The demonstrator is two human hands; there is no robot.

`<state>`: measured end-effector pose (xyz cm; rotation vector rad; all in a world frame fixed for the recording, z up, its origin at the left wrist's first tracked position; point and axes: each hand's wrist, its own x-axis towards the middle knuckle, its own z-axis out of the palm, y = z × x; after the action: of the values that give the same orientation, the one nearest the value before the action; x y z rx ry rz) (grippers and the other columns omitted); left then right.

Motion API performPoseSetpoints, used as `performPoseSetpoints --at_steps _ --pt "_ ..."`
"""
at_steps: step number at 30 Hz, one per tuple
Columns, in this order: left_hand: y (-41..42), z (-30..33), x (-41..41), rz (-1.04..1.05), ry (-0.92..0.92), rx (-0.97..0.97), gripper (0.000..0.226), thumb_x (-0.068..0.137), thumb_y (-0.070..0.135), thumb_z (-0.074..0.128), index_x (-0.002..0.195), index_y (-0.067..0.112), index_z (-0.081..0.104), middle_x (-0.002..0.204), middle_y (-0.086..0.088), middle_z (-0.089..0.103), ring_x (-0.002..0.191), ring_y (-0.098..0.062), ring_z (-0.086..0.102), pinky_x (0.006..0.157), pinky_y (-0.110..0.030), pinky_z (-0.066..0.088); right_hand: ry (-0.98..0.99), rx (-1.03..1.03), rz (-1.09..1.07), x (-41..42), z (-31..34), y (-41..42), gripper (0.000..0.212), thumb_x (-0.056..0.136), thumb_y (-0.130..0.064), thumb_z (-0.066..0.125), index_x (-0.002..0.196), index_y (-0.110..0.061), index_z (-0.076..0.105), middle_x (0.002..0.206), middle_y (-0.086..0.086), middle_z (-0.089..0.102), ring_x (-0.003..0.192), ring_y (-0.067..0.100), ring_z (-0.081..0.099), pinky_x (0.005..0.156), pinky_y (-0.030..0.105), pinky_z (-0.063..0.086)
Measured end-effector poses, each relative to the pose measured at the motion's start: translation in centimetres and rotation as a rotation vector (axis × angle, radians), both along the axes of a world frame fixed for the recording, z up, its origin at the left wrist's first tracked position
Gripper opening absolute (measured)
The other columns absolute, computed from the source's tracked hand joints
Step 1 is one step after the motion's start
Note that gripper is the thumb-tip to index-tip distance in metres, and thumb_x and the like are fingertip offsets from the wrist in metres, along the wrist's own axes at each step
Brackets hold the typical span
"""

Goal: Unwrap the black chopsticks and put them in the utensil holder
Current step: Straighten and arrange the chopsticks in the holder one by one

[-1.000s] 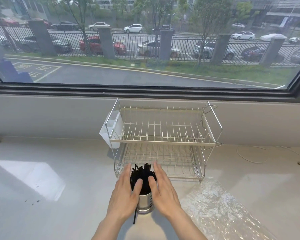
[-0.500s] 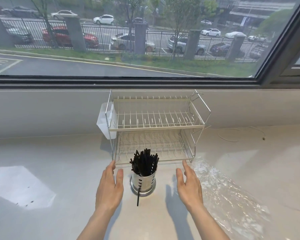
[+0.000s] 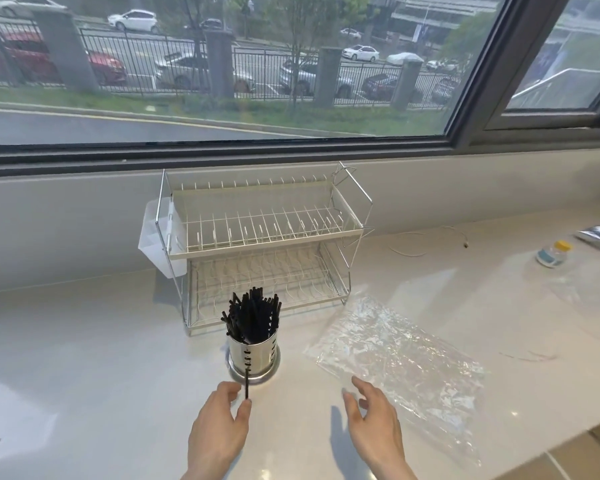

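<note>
Head view: stray thin black chopstick (image 3: 247,383) leaning against perforated steel utensil holder (image 3: 253,354); light, stiff, slick — pinch mid-shaft. Left hand (image 3: 219,432), right hand (image 3: 374,422) open, empty.

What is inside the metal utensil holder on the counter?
The utensil holder holds a bundle of black chopsticks, upper ends sticking out. Its wall hides their lower ends and anything beneath them.

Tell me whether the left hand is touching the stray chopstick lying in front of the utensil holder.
Cannot tell. In the head view the left hand's fingertips bracket the stray chopstick's near end, but no clear contact or gap shows.
</note>
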<state>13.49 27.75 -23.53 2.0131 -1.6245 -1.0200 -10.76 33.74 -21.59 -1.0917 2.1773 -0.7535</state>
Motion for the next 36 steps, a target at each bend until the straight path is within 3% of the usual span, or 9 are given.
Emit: performPoseSetpoints --at_steps 9,13,16,18,21,24,26,32,36 --pt "-2.4 -2.1 -2.6 0.196 -0.043 0.082 0.022 0.092 0.041 0.060 0.111 0.031 0.057 0.114 0.011 0.068 0.104 -0.020 0.065 0.077 -0.031 0.046 0.004 0.018 0.153 0.0 -0.6 -2.2 0.025 0.096 -0.036 0.061 0.120 -0.037 0.063 0.117 -0.014 0.066 0.097 0.001 0.067 0.084 0.024 0.048" --pt "-3.2 -3.3 -3.1 0.192 -0.075 0.090 0.004 0.094 0.037 0.057 0.098 0.038 0.056 0.103 0.015 0.068 0.096 -0.018 0.065 0.074 -0.032 0.051 -0.014 -0.008 0.202 1.3 -0.8 -3.9 0.026 0.094 -0.035 0.063 0.120 -0.037 0.063 0.118 -0.016 0.065 0.096 -0.002 0.066 0.086 0.029 0.053" --pt "-3.5 -3.9 -3.1 0.189 -0.075 0.070 0.005 0.094 0.037 0.056 0.091 0.034 0.053 0.094 0.014 0.069 0.090 -0.020 0.065 0.074 -0.034 0.054 -0.046 -0.042 0.239 2.7 -0.2 -5.7 0.036 0.090 -0.038 0.067 0.125 -0.040 0.059 0.118 -0.017 0.062 0.099 -0.001 0.064 0.087 0.033 0.055" --pt "-3.4 -3.9 -3.1 0.170 -0.084 0.083 0.007 0.094 0.040 0.053 0.093 0.033 0.052 0.086 0.013 0.067 0.084 -0.021 0.064 0.069 -0.033 0.052 -0.074 -0.071 0.266 3.8 0.3 -7.0 0.046 0.087 -0.040 0.071 0.129 -0.042 0.053 0.123 -0.018 0.059 0.103 -0.003 0.061 0.089 0.031 0.054" --pt "-2.6 -3.6 -2.7 0.122 -0.094 0.125 0.008 0.092 0.042 0.049 0.093 0.034 0.051 0.081 0.012 0.064 0.081 -0.020 0.062 0.068 -0.033 0.048 -0.133 -0.098 0.323 5.7 1.1 -8.7 0.084 0.078 -0.045 0.080 0.149 -0.037 0.036 0.137 -0.016 0.050 0.119 0.001 0.055 0.100 0.037 0.051" --pt "-1.5 -3.4 -1.5 0.025 -0.124 0.113 0.008 0.092 0.038 0.049 0.098 0.035 0.050 0.089 0.011 0.068 0.089 -0.019 0.065 0.075 -0.034 0.053 -0.191 -0.104 0.374 7.8 2.3 -10.2 0.121 0.062 -0.053 0.084 0.158 -0.037 0.013 0.153 -0.012 0.038 0.140 0.009 0.041 0.114 0.040 0.040" --pt "-1.2 -3.3 -0.8 -0.011 -0.117 0.098 0.012 0.092 0.036 0.050 0.104 0.036 0.052 0.095 0.011 0.070 0.093 -0.019 0.066 0.077 -0.035 0.054 -0.220 -0.126 0.393 8.9 2.8 -10.8 0.131 0.052 -0.053 0.085 0.159 -0.040 0.009 0.155 -0.014 0.039 0.142 0.007 0.039 0.116 0.036 0.037" --pt "-1.4 -3.4 -0.5 0.095 -0.041 0.081 0.002 0.094 0.032 0.050 0.093 0.031 0.050 0.087 0.008 0.067 0.087 -0.022 0.064 0.075 -0.037 0.053 -0.162 -0.196 0.414 10.2 2.7 -11.1 0.103 0.051 -0.049 0.086 0.142 -0.042 0.039 0.131 -0.020 0.055 0.123 -0.001 0.052 0.102 0.024 0.044" --pt "-1.5 -3.4 -1.0 0.250 0.040 0.072 0.005 0.095 0.033 0.055 0.094 0.034 0.050 0.088 0.016 0.066 0.088 -0.020 0.065 0.074 -0.035 0.051 -0.121 -0.218 0.389 10.5 2.5 -11.0 0.084 0.052 -0.053 0.087 0.125 -0.043 0.047 0.120 -0.022 0.060 0.113 -0.001 0.058 0.093 0.027 0.050"
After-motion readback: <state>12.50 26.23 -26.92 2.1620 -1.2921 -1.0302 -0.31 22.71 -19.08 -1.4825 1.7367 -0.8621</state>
